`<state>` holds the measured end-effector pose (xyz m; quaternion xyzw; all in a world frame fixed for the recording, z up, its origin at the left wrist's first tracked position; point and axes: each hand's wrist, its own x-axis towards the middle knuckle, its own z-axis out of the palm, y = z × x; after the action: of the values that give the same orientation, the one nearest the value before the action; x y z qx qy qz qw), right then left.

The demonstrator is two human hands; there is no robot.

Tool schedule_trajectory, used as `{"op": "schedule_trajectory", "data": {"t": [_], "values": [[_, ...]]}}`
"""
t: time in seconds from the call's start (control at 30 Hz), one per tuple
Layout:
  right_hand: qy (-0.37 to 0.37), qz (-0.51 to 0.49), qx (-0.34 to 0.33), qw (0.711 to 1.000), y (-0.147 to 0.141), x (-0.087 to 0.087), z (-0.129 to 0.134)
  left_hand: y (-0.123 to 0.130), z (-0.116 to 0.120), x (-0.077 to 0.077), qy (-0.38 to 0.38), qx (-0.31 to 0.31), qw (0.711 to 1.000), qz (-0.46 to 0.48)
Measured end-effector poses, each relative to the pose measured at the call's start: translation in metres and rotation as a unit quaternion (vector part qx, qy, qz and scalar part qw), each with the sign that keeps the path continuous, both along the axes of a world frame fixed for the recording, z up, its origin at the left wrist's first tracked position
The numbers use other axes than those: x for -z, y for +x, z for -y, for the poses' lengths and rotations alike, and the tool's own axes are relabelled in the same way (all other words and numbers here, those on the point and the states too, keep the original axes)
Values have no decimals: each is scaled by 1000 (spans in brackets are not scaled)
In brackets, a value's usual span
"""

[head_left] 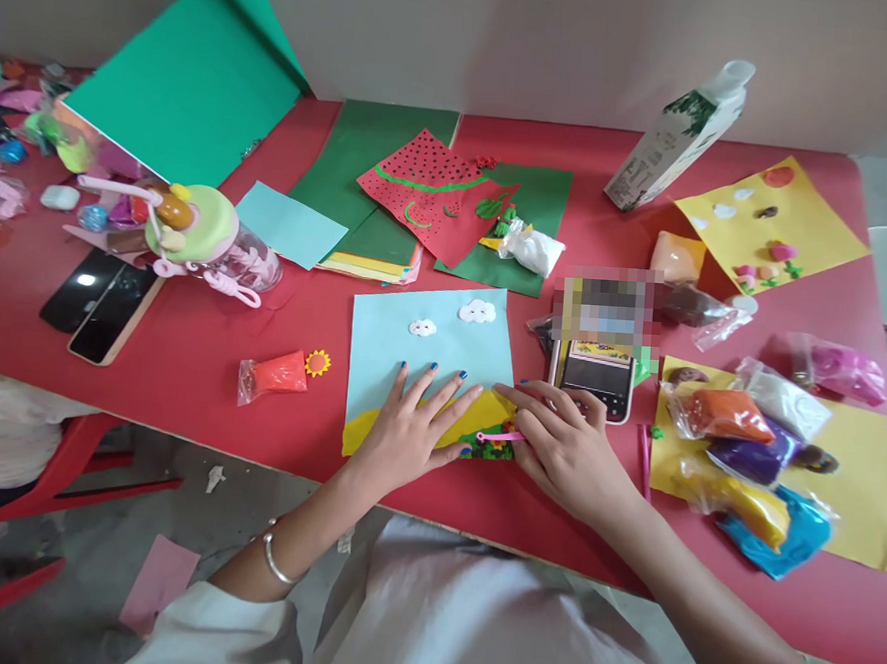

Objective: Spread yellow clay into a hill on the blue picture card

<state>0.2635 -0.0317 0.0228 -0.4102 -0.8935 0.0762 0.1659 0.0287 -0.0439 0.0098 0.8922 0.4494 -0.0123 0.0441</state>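
A light blue sheet (382,358) lies in front of me, with two white clouds (477,311) that have small faces, a yellow band (366,430) and a dark green strip with flowers at its lower right. My left hand (408,425) rests on the sheet, fingers spread flat, holding nothing. My right hand (564,445) is at the sheet's right edge, with its fingers bent around a thin pink tool (501,437), whose tip lies over the green strip. A phone (598,382) with a lit screen stands just beyond my right hand.
Left are a red clay packet (280,373), a yellow sun (317,363), a dark phone (110,307) and a lidded cup (209,228). Green sheets (380,148) and a watermelon picture (429,186) lie behind. Right are a carton (677,136), yellow sheets (866,478) and several clay packets (728,415).
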Motion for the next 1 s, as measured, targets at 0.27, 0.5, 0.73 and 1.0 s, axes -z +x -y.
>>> {"op": "schedule_trajectory", "data": {"t": [0.27, 0.5, 0.73, 1.0], "values": [[-80, -182, 115, 973, 6, -13, -24, 17, -6, -4, 19, -8, 999, -28], [-173, -200, 107, 959, 10, -14, -35, 1, -7, -1, -15, 0, 997, 77], [-195, -220, 105, 950, 8, -9, -16, -7, 0, -3, -50, 5, 992, 119], [-149, -212, 125, 958, 0, 5, -2, -5, 16, 2, -19, 10, 995, 94]]}}
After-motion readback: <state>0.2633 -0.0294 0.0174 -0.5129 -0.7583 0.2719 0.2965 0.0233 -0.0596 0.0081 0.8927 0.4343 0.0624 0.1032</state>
